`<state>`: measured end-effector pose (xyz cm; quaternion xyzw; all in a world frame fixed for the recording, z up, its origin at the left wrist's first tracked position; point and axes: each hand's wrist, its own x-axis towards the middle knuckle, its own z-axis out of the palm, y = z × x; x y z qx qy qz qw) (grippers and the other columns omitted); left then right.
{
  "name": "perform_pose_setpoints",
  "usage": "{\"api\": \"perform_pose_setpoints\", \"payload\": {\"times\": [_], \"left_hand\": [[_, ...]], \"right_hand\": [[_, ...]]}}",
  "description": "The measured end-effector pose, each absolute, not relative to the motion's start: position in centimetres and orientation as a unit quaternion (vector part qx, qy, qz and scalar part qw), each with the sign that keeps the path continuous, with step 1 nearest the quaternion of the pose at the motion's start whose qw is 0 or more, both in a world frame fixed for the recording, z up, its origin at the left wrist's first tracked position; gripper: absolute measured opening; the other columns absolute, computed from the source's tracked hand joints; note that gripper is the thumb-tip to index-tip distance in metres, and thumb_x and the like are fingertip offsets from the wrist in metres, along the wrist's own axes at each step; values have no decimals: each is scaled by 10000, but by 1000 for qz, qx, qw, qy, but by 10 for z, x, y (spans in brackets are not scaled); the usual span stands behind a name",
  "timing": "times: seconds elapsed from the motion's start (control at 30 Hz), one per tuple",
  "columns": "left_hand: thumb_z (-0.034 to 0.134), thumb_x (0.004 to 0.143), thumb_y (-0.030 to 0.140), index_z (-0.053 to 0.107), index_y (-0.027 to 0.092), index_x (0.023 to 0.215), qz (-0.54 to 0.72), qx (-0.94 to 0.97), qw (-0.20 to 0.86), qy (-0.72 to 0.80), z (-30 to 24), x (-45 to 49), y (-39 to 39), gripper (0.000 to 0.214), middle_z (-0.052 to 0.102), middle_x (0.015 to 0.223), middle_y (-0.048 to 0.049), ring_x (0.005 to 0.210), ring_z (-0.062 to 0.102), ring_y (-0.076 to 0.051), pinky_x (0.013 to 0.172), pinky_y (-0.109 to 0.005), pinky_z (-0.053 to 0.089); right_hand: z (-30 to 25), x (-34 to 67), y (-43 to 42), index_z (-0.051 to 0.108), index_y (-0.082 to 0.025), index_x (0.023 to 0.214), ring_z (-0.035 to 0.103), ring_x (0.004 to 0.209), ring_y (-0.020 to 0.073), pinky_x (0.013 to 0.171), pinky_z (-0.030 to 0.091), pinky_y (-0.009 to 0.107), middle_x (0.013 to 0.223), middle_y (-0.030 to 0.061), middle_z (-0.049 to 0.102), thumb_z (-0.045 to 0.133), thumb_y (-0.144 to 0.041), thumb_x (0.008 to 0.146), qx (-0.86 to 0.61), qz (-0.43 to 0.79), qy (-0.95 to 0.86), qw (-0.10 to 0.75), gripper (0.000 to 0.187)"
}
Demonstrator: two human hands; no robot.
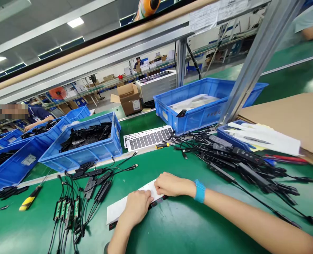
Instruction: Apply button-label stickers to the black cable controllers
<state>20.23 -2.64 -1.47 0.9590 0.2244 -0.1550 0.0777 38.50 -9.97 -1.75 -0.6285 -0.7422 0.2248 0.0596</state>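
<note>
A narrow white label sheet (116,210) lies slantwise on the green bench, with black labels showing along its near edge. My left hand (136,207) presses on its middle, fingers curled together at the near edge. Close beside it, my right hand (169,185) is closed at the sheet's right end, fingertips bent down on it. A blue band (199,191) circles my right wrist. What sits under the fingertips is hidden. Farther back lie more label sheets (149,138) with rows of dark labels, beside a small yellow-and-black tool (162,145).
Black cabled devices (241,158) pile up at right; other cabled units, some with exposed green circuit boards (63,209), lie left. A yellow-black screwdriver (30,199) rests nearby. Blue bins (92,150) line the back under a metal frame (254,63). Another person (38,114) sits far left.
</note>
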Motion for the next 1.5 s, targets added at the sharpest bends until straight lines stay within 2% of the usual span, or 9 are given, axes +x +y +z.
{"api": "perform_pose_setpoints", "payload": {"times": [0.07,0.23,0.33,0.5,0.7,0.87,1.23,1.37,1.5], "left_hand": [[379,995,313,632,225,937,-153,959,80,225,-14,202,-27,274,737,946,-65,889,697,-238,727,-303,467],[365,1001,296,627,217,948,-152,957,81,232,-13,202,-29,279,734,957,-70,883,694,-239,719,-302,463],[379,1000,299,628,220,946,-153,957,84,233,-15,202,-28,267,733,963,-64,893,692,-238,724,-300,459],[391,999,315,629,221,956,-158,954,84,240,-16,203,-27,260,731,981,-64,910,691,-240,718,-297,452],[367,1006,293,620,224,967,-161,949,89,257,-18,203,-25,265,733,963,-58,889,695,-239,683,-292,425],[409,996,312,624,227,923,-163,948,100,255,-19,202,-23,243,728,951,-41,875,689,-228,660,-282,397],[493,968,340,631,225,903,-152,950,119,247,-20,201,-20,191,728,946,-27,878,677,-222,657,-272,386],[481,973,350,630,220,914,-152,950,121,244,-21,199,-20,206,729,949,-39,888,681,-233,669,-278,406],[393,1002,310,625,202,960,-152,950,117,248,-20,199,-21,260,734,955,-77,887,694,-253,697,-299,436]], "right_hand": [[-18,387,-98,769,-166,834,650,719,183,591,327,253,780,86,753,547,-161,836,-632,225,-739,59,223],[-19,398,-93,761,-205,742,591,606,127,532,294,227,682,9,726,618,-166,742,-605,254,-753,57,148],[-19,404,-92,744,-175,692,564,571,128,527,269,243,630,19,701,583,-127,734,-618,241,-746,60,173],[-19,407,-89,750,-186,708,579,581,117,514,297,219,673,-3,719,677,-187,697,-604,267,-750,47,73],[-18,410,-87,761,-136,767,633,713,163,610,347,243,774,77,745,590,-108,774,-626,260,-733,50,173],[-23,426,-83,768,-168,824,617,629,99,573,378,176,685,-23,713,728,-192,741,-590,354,-724,48,95],[-29,430,-81,764,-160,728,591,542,89,534,401,165,568,-60,637,736,-215,680,-562,451,-691,54,78],[-30,427,-84,752,-161,736,577,561,95,533,378,171,584,-58,630,686,-73,616,-576,415,-701,68,162],[-27,421,-99,715,-142,787,567,630,117,587,356,207,665,-3,644,573,-54,733,-607,326,-717,106,175]]}}
